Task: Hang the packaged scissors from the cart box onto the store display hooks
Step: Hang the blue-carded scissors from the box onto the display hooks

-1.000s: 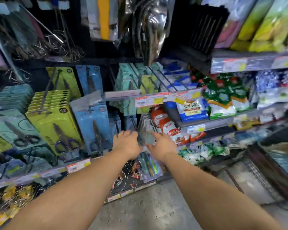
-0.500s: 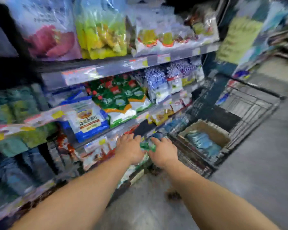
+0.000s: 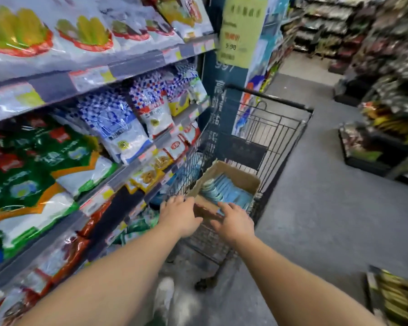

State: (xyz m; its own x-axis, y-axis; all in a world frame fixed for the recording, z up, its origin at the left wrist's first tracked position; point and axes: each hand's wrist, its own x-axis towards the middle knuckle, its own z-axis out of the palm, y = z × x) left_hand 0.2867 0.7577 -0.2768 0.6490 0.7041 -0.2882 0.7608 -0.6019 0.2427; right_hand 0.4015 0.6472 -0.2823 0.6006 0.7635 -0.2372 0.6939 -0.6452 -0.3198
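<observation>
A brown cardboard box (image 3: 239, 176) sits in a black wire shopping cart (image 3: 276, 128). Inside it lie several blue packaged scissors (image 3: 226, 191). My left hand (image 3: 180, 214) hovers over the near left corner of the box, fingers spread, holding nothing. My right hand (image 3: 233, 220) reaches over the near edge of the box with fingers apart, close to the blue packs; no pack is in its grasp. The display hooks are out of view.
Store shelves (image 3: 118, 67) with bagged goods run along the left, close to the cart. A blue pillar with a yellow price sign (image 3: 240, 31) stands behind the cart. Grey floor (image 3: 327, 208) lies to the right, with low displays (image 3: 375, 147) beyond.
The view has swung right from the scissors hooks to the cart. Both hands have moved from the display over to the box, and the small pack held between them is gone.
</observation>
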